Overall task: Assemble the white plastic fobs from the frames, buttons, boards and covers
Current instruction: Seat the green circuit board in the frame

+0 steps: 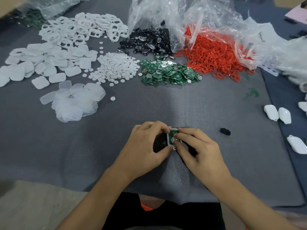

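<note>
Head view: two hands pinch a small white plastic frame (173, 129) carrying a green circuit board (172, 136), low on the grey felt surface (166, 100).
The left hand (146, 143) and right hand (196, 146) curl round it, their fingers hiding its edges. Behind, a crumpled clear plastic bag (149, 17) spills black oval pieces (149, 40), and a second clear bag (216, 19) spills red rubber rings (214, 53). Both bag tops are cut off.

No legible txt, label, brand or no. anywhere. Faint white print on green board (172, 136), too small & blurred to read. Board pile (169, 72) well beyond that board: pale marks only, no letters made out.
</note>
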`<control>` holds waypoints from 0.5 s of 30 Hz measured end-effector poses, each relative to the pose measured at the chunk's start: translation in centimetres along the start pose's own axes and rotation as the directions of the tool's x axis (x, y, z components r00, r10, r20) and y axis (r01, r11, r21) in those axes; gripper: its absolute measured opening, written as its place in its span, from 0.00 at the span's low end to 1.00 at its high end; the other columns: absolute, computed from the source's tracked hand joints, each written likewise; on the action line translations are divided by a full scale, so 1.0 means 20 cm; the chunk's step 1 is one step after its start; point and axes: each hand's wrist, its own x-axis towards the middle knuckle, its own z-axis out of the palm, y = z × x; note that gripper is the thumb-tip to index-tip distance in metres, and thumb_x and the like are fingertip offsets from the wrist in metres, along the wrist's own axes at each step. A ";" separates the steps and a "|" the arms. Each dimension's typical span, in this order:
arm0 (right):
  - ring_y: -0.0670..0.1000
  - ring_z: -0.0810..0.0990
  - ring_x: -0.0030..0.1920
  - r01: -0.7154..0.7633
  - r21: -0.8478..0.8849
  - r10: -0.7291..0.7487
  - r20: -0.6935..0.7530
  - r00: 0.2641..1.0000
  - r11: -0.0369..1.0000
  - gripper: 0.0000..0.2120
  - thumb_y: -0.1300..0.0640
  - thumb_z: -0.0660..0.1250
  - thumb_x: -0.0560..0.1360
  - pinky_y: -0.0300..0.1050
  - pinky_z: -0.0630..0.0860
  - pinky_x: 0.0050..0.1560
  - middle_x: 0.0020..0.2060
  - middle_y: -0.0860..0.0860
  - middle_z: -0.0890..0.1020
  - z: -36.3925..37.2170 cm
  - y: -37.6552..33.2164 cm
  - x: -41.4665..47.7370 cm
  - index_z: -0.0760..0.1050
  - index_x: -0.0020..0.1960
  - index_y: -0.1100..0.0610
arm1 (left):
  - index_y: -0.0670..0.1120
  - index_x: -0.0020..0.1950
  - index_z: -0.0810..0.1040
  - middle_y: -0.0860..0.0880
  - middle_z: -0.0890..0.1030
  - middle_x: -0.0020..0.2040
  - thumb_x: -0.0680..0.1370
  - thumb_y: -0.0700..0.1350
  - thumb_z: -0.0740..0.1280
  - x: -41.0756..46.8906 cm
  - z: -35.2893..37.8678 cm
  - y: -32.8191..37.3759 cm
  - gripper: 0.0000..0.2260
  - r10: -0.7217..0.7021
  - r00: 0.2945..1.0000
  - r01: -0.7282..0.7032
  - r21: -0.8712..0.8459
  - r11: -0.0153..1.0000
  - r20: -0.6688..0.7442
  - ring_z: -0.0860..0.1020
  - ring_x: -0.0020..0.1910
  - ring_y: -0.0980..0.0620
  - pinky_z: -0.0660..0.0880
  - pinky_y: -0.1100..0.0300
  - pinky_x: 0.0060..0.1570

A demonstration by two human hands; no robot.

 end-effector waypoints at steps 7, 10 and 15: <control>0.45 0.79 0.60 0.017 0.013 -0.017 0.018 1.000 1.000 0.08 0.58 0.72 0.78 0.44 0.76 0.61 0.58 0.44 0.79 0.01 0.02 0.00 0.82 0.57 0.55 | 0.58 0.57 0.73 0.64 0.79 0.59 0.74 0.55 0.74 0.00 0.01 -0.01 0.16 -0.002 1.000 0.002 -0.002 1.000 0.002 0.72 0.64 0.64 0.64 0.60 0.67; 0.45 0.79 0.60 0.018 0.008 -0.018 0.025 1.000 1.000 0.08 0.57 0.72 0.78 0.43 0.76 0.61 0.58 0.44 0.78 0.01 0.04 0.00 0.82 0.57 0.55 | 0.58 0.58 0.73 0.64 0.78 0.59 0.74 0.56 0.73 0.00 0.01 -0.01 0.16 -0.001 1.000 0.001 0.004 1.000 -0.004 0.73 0.63 0.63 0.64 0.59 0.67; 0.45 0.79 0.60 0.012 0.007 -0.012 0.030 0.999 1.000 0.08 0.57 0.72 0.78 0.43 0.76 0.61 0.58 0.44 0.78 0.01 0.03 0.00 0.81 0.57 0.55 | 0.58 0.59 0.73 0.64 0.78 0.58 0.74 0.56 0.73 0.00 0.01 -0.01 0.16 -0.003 1.000 0.003 0.007 1.000 -0.002 0.73 0.63 0.63 0.64 0.60 0.66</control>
